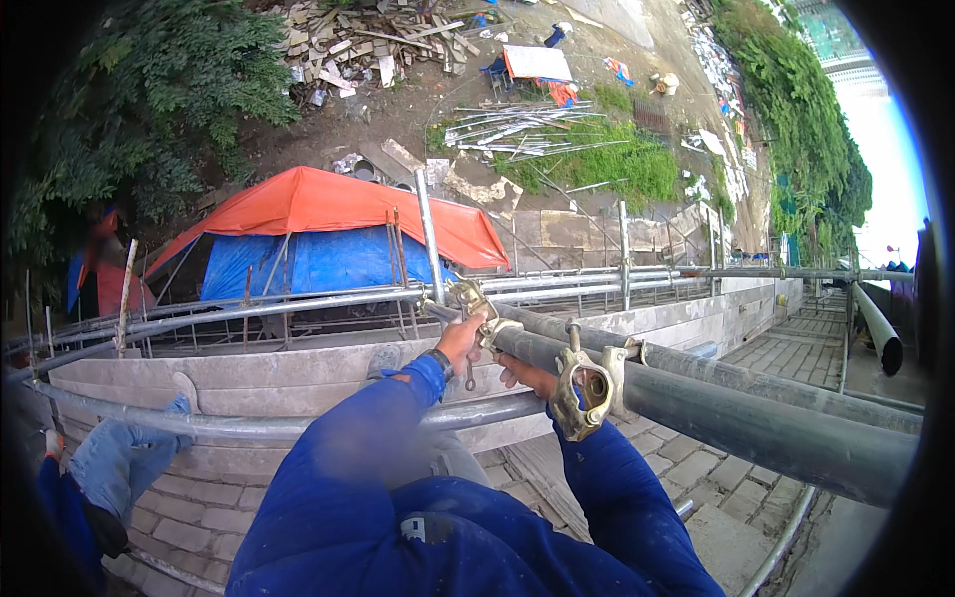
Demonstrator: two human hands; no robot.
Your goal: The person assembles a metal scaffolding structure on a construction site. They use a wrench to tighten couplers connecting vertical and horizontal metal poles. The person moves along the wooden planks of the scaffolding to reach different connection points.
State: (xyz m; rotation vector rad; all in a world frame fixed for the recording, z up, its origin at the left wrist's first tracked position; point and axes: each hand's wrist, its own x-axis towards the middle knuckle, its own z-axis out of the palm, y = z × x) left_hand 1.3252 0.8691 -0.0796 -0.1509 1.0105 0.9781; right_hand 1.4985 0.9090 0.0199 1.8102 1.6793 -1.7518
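My left hand (461, 345) is closed on a brass-coloured scaffold coupler (471, 298), beside the upright steel tube (429, 227). Just right of it, my right hand (528, 377) curls against the underside of a thick grey scaffold pipe (756, 423); part of its grip is hidden. A small metal piece with a ringed end (471, 376) hangs below my left hand, its kind unclear. Another swivel coupler (582, 396) sits on the thick pipe, its jaw facing me, right of my right hand. A second pipe (716, 374) runs alongside.
Curved guard rails (249, 426) cross in front of me over brick-paved planking (686, 463). At the lower left stands a person in jeans (124, 460). Below lie an orange tarp (328, 204) over blue sheeting, a heap of steel tubes (527, 129) and scrap boards (383, 45).
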